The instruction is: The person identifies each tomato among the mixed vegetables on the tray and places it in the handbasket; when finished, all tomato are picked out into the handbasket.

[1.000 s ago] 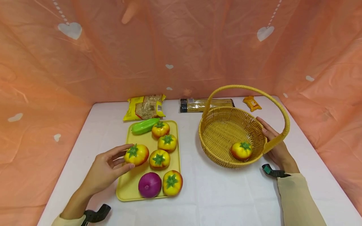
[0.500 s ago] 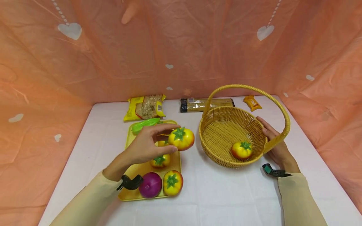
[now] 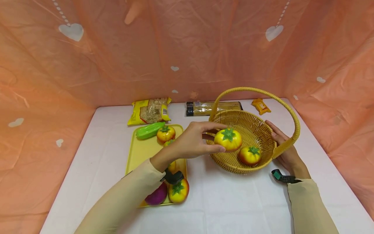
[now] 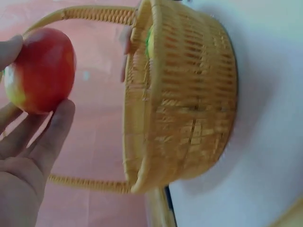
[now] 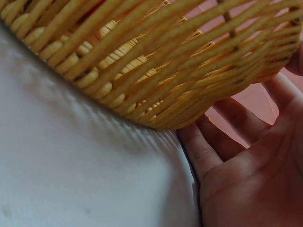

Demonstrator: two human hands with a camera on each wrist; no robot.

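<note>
My left hand (image 3: pixel 197 139) holds a yellow-red toy tomato (image 3: pixel 228 139) between thumb and fingers, over the left part of the wicker basket (image 3: pixel 217 159). In the left wrist view, the tomato's red underside (image 4: pixel 47 71) shows above the rim level. Another tomato (image 3: pixel 250 155) lies inside the basket. My right hand (image 3: pixel 284 149) rests against the basket's right outer side, its fingers (image 5: pixel 203 146) fairly straight along the weave. On the yellow tray (image 3: pixel 137 152), partly behind my left arm, are a green squash-like vegetable (image 3: pixel 150 130), several more tomatoes (image 3: pixel 166 134) and a purple onion (image 3: pixel 157 195).
A yellow bag of dry food (image 3: pixel 150 111) lies behind the tray. Behind the basket is a long clear packet with black ends (image 3: pixel 201 109), and a small orange packet (image 3: pixel 261 106) sits at the back right. The basket's tall handle (image 3: pixel 254 89) arches over it.
My left hand has carried the tomato rightward from above the tray to over the basket. My right hand has stayed at the basket's side.
</note>
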